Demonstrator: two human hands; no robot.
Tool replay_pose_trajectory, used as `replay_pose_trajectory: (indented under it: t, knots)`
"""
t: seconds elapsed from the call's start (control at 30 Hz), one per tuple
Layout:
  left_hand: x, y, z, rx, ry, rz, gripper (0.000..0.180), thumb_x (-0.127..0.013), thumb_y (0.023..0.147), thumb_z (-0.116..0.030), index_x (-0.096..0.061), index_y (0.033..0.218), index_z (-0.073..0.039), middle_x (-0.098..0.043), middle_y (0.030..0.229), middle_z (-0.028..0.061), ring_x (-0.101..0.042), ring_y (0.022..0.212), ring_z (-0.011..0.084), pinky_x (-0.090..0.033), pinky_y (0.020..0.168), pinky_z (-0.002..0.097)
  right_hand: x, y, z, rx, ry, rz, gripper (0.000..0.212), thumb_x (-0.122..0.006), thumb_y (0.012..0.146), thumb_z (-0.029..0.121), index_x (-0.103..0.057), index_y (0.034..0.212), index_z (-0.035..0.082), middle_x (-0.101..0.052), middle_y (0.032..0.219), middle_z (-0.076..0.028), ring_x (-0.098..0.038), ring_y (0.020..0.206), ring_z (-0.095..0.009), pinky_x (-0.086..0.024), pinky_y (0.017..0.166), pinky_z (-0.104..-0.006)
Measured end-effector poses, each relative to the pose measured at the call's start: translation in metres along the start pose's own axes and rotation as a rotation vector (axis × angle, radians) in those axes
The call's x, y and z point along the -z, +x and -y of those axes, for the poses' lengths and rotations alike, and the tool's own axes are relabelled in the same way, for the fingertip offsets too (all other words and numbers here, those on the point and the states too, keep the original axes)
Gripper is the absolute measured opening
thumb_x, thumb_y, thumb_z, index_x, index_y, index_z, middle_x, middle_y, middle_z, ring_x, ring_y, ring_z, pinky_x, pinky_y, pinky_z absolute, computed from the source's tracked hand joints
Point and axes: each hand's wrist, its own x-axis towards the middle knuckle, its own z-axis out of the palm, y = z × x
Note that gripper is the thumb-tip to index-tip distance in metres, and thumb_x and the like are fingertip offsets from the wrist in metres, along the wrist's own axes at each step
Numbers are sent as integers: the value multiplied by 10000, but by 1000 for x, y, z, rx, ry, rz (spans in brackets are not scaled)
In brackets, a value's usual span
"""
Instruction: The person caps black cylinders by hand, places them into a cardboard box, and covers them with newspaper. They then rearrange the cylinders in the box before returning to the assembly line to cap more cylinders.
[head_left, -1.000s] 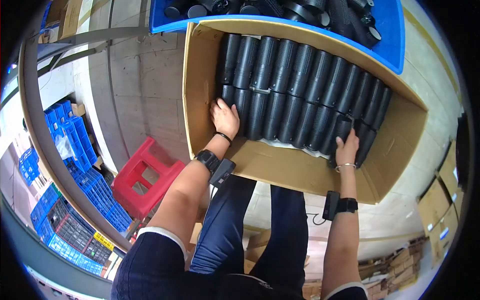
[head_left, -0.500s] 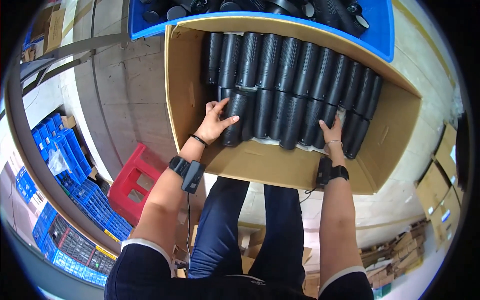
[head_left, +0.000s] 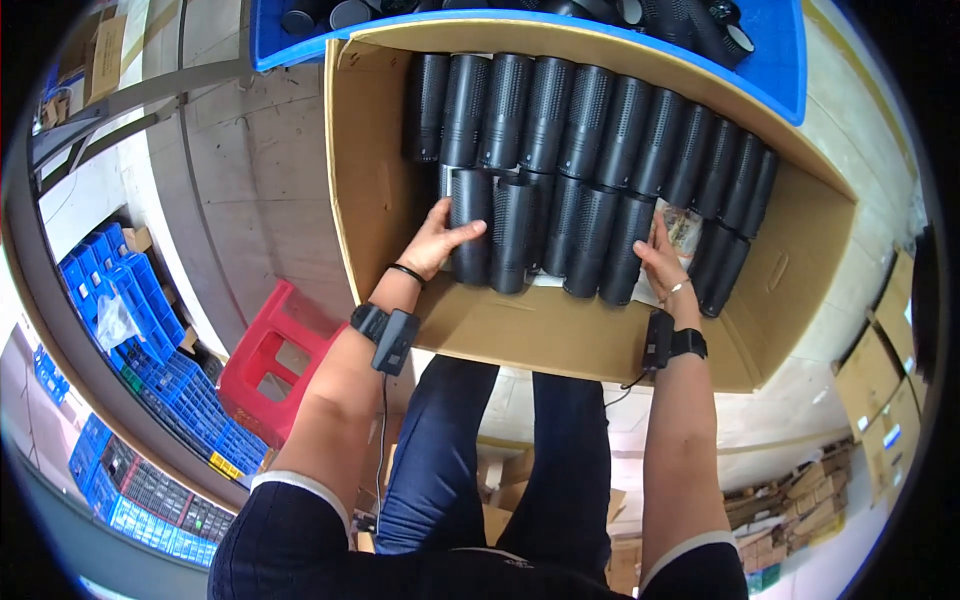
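Black perforated cylinders (head_left: pixel 591 240) lie in two rows inside a large open cardboard box (head_left: pixel 490 330). My left hand (head_left: pixel 437 243) grips the leftmost cylinder of the near row (head_left: pixel 471 228), its thumb across the top and its fingers along the left side. That cylinder and the one beside it (head_left: pixel 511 235) sit higher than their neighbours. My right hand (head_left: pixel 662 262) presses against the right side of another near-row cylinder (head_left: pixel 627 250), the thumb on it and the fingers reaching into a gap. Several cylinders stand between my hands.
A blue bin (head_left: pixel 790 60) with more black parts adjoins the box's far side. To the left are a red plastic stool (head_left: pixel 275 365) and stacked blue crates (head_left: pixel 140 310). In the gap, a clear-wrapped piece (head_left: pixel 682 232) shows. Flattened cartons (head_left: pixel 870 380) lean at right.
The near-row cylinders by my right hand have shifted left, widening the gap beside them. The raised cylinder at my left hand has tilted more upright, and a second one beside it now shows higher.
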Motion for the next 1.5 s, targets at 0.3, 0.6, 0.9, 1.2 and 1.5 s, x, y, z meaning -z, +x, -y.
replay_pose_trajectory:
  t: [0.3,0.6,0.9,1.2,1.5]
  knots:
    - [-33,0,-10,35,16,-39,993,-705,818,-423,-39,1471,-80,-365,1375,202,-343,1297,284,-318,1056,383,-21,5,1,14,-67,60,884,-798,698,227,-314,1414,43,-494,1309,-90,-458,1207,-224,-321,1050,-341]
    - [-12,1,6,144,-239,264,959,-767,747,-417,-216,1449,-65,-456,1342,110,-474,1217,241,-420,1005,418,-24,4,-10,-128,320,256,746,-802,713,183,-417,1323,-6,-561,1234,-94,-546,1125,-227,-433,986,-358]
    - [-15,5,12,280,-414,397,824,-807,707,-273,-372,1364,-30,-543,1252,116,-537,1152,257,-431,1002,420,-30,9,-15,-177,322,309,848,-832,679,306,-403,1340,-8,-565,1243,-95,-540,1151,-229,-432,1005,-361]
    - [-3,6,7,258,-418,521,802,-803,668,-167,-399,1342,-5,-560,1234,132,-557,1132,262,-436,998,405,-50,17,-2,-59,284,406,1147,-863,616,344,-160,1476,59,-365,1425,-99,-424,1262,-235,-387,1031,-359]
    - [-11,2,9,243,-448,564,770,-774,707,-184,-386,1345,2,-549,1235,126,-550,1129,244,-437,988,379,-49,10,-19,-257,497,256,1145,-855,613,439,-193,1475,79,-377,1422,-107,-436,1252,-226,-406,1025,-362]
